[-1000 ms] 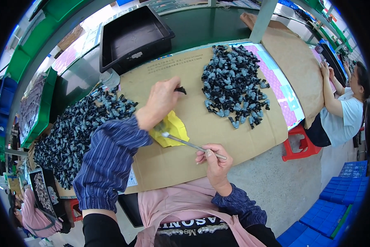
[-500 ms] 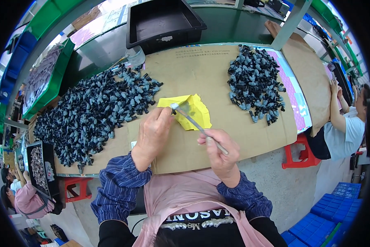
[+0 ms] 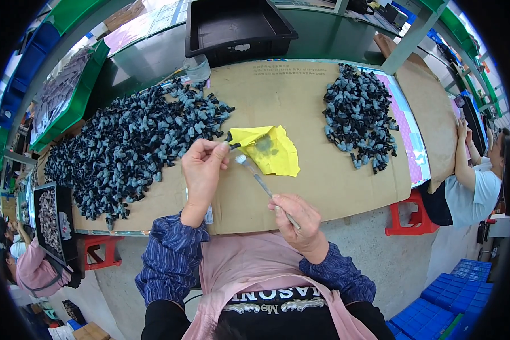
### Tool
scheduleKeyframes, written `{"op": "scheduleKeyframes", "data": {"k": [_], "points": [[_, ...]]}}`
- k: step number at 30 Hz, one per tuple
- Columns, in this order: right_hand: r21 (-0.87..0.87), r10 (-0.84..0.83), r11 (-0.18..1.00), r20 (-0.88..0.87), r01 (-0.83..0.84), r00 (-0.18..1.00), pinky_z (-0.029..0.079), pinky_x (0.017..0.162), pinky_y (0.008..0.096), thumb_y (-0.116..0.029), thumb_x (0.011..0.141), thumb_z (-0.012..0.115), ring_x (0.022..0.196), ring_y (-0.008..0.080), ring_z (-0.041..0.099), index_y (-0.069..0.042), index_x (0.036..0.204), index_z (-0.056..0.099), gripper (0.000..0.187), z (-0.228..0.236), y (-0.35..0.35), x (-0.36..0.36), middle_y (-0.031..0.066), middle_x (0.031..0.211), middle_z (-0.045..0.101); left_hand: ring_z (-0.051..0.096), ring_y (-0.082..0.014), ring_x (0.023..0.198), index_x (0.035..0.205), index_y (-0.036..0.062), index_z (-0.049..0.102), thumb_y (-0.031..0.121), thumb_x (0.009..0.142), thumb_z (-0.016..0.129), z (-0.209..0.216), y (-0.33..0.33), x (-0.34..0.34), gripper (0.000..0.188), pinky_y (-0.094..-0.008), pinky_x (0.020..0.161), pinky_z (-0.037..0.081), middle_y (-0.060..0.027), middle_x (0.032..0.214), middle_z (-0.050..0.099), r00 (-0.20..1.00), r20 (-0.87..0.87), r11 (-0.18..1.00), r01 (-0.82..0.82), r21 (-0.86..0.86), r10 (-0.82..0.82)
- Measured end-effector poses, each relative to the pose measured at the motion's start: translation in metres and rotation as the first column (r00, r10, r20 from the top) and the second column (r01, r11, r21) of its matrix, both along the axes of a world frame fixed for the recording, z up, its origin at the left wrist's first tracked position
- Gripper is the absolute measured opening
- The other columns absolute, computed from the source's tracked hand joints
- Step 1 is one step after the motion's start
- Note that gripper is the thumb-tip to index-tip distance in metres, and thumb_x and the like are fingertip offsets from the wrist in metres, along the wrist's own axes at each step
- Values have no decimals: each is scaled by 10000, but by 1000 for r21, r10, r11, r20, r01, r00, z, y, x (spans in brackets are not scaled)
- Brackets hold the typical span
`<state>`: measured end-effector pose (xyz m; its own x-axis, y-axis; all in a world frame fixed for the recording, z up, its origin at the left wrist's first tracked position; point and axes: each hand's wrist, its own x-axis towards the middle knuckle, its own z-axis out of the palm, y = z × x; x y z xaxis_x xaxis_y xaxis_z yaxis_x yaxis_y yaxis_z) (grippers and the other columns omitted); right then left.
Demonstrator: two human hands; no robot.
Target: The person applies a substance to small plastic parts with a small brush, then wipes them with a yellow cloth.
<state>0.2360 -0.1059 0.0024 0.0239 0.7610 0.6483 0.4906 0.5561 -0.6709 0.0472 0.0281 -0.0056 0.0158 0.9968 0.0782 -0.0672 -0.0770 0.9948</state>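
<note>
My left hand [image 3: 201, 170] pinches a small black part [image 3: 232, 144] between thumb and fingertips, at the left edge of a crumpled yellow sheet [image 3: 283, 157]. Dark smudges mark the middle of that sheet. In my right hand [image 3: 299, 220] is a slim brush [image 3: 259, 181], its handle slanting from the palm up to pale bristles. Those bristles lie just below the black part, with a small gap between them. A wide heap of small black and grey-blue parts [image 3: 127, 150] spreads to the left. On the right sits a smaller pile of similar parts [image 3: 360, 116].
Brown cardboard [image 3: 283, 93] covers the worktable. Behind it stand a black tray [image 3: 240, 48] and a clear plastic cup [image 3: 198, 69]. A green bin [image 3: 68, 93] is at the far left. One person [image 3: 481, 181] sits at right, others at left; red stools [image 3: 411, 218] stand below.
The bristles have drawn away from the small part, down and toward me. My left hand has tilted up with the part, and more of the sheet's smudged middle shows.
</note>
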Motion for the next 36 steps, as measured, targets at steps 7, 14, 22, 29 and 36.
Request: {"op": "scheduleKeyframes", "data": {"k": [7, 14, 22, 29, 36], "points": [[-38, 25, 999, -82, -28, 996, 609, 699, 329, 97, 922, 596, 787, 250, 737, 45, 1154, 643, 242, 8, 7, -3, 174, 908, 716, 590, -68, 616, 887, 31, 643, 111, 970, 717, -3, -13, 3, 136, -206, 536, 469, -51, 789, 693, 985, 165, 977, 75, -199, -42], [-56, 11, 998, -188, -22, 982, 629, 724, 349, 107, 937, 553, 804, 256, 745, 55, 1176, 637, 258, 19, 2, 3, 200, 924, 713, 607, -66, 650, 899, 31, 639, 64, 947, 730, -12, -15, 0, 107, -205, 557, 486, -45, 819, 690, 994, 105, 992, 8, -128, 6], [-66, 19, 997, -312, -42, 950, 617, 703, 321, 110, 908, 610, 799, 241, 745, 58, 1153, 651, 254, 23, 5, 2, 180, 918, 717, 676, -224, 734, 958, -4, 642, -96, 812, 742, -8, -26, -12, 200, -308, 626, 549, -122, 972, 679, 814, -491, 780, 77, 621, 310], [-77, 28, 996, -118, -38, 993, 605, 681, 307, 86, 942, 560, 768, 205, 731, 63, 1095, 674, 192, 20, 7, 10, 167, 896, 720, 684, -319, 857, 1024, 12, 678, -106, 794, 729, 5, -14, -36, 263, -371, 704, 570, -145, 1014, 676, 683, -556, 607, 203, 768, 474], [-188, -117, 981, -344, 53, 932, 573, 635, 302, 55, 908, 623, 729, 202, 714, 51, 1053, 671, 152, -4, -8, 50, 135, 856, 716, 620, -339, 1070, 1047, 26, 689, -52, 785, 735, 81, 44, -27, 277, -404, 908, 509, -142, 1099, 674, 492, -770, 750, 302, 589, 407]]}}
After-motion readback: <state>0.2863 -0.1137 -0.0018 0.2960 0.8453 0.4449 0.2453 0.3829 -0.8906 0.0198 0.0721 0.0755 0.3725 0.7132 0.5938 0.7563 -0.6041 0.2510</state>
